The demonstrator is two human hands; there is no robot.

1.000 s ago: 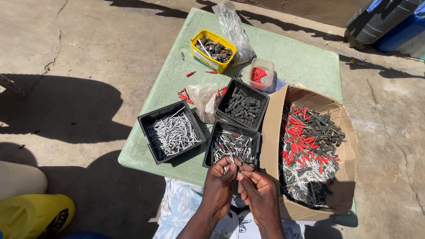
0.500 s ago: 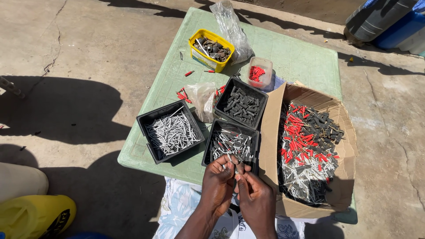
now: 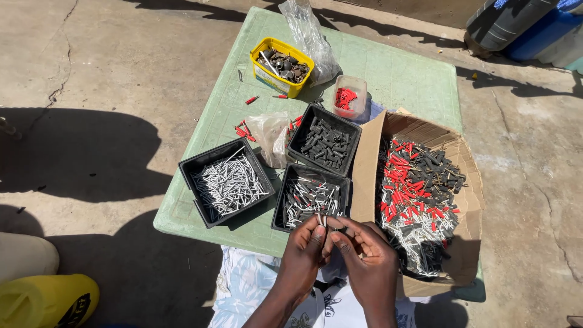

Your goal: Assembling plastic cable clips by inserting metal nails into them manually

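Observation:
My left hand [image 3: 302, 253] and my right hand [image 3: 363, 259] meet at the near edge of the green table [image 3: 388, 73]. Together their fingertips pinch a small metal pin [image 3: 321, 219], which sticks up between them. Just beyond the fingers lies a black tray of grey and black pins [image 3: 311, 197]. To its left sits a black tray of silver nails [image 3: 226, 181]. Further back is a black tray of dark plastic pieces [image 3: 325, 141]. At the right, an open cardboard box [image 3: 470, 200] holds a heap of red, black and silver parts.
A yellow tub of dark metal bits [image 3: 282, 65], a clear cup of red pieces [image 3: 348, 97] and plastic bags [image 3: 311, 36] stand at the back. Loose red pieces [image 3: 244, 130] lie on the table. A yellow container [image 3: 45, 300] sits at bottom left, blue barrels [image 3: 534, 27] top right.
Both hands have stayed at the table's near edge, working the small pin between the fingertips. The view has shifted slightly; the trays and box have not moved.

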